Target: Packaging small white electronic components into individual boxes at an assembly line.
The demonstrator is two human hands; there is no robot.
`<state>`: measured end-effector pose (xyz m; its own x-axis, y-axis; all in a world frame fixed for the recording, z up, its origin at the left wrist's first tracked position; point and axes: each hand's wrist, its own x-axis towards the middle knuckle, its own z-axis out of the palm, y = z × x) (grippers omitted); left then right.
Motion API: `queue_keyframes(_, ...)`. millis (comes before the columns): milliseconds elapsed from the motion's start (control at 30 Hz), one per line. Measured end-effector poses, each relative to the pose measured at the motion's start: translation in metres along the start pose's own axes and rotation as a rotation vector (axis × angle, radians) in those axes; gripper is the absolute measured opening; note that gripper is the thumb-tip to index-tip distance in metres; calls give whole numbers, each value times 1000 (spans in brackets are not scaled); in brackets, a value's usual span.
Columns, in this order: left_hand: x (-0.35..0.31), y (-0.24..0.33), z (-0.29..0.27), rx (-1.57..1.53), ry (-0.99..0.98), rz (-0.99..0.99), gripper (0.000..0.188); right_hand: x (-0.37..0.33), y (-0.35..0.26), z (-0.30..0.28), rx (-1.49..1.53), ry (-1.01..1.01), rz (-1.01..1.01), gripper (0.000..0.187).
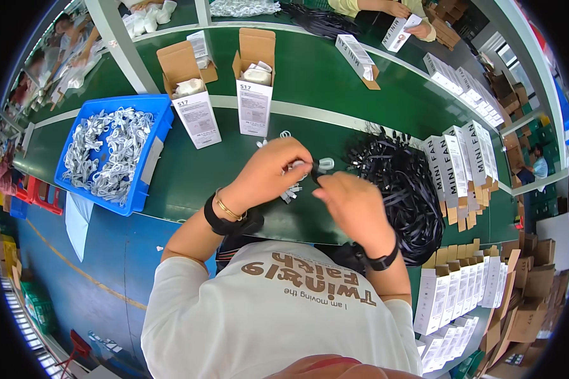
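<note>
Above the green table my left hand [273, 169] is closed in a pinch, with loops of white cable [325, 164] showing at its fingertips. Facing it, my right hand [354, 205] has its fingers closed by a short black strap [315, 172] that spans the gap between the hands. Exactly how strap and cable meet is hidden by the fingers. Beneath the hands lie a few loose white cables [289, 192]. A large heap of black straps [401, 196] is right beside my right hand.
At left stands a blue bin [160, 136] of coiled white cables. Two open white boxes [197, 120] [254, 108] with white items stand ahead. White boxes [452, 167] line the right, more [446, 297] below them. Across the table, a person's hands [414, 28] hold a box.
</note>
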<state>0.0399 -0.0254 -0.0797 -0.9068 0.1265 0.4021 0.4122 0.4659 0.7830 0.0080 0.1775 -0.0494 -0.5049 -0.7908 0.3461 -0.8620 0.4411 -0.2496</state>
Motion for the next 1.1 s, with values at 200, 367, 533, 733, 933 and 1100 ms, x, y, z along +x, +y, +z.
queue_keyframes(200,-5,2,-5,-669,-98,-21,11,36,18,9,722,174,5,21)
queue_keyframes(367,9,-17,1,-375,584,212,18,70,-18,64,1152,484,164,29)
queue_keyframes(533,3,-28,-15,427,869,423,33,112,-34,51,847,404,-44,32)
queue_keyframes(733,12,-33,-29,382,823,324,58,181,-6,16,337,363,-213,34)
queue_keyframes(933,13,-63,-25,251,751,153,76,171,6,17,-106,25,-191,27)
queue_keyframes(1100,20,-81,-29,-107,566,29,80,144,9,11,37,10,-328,23)
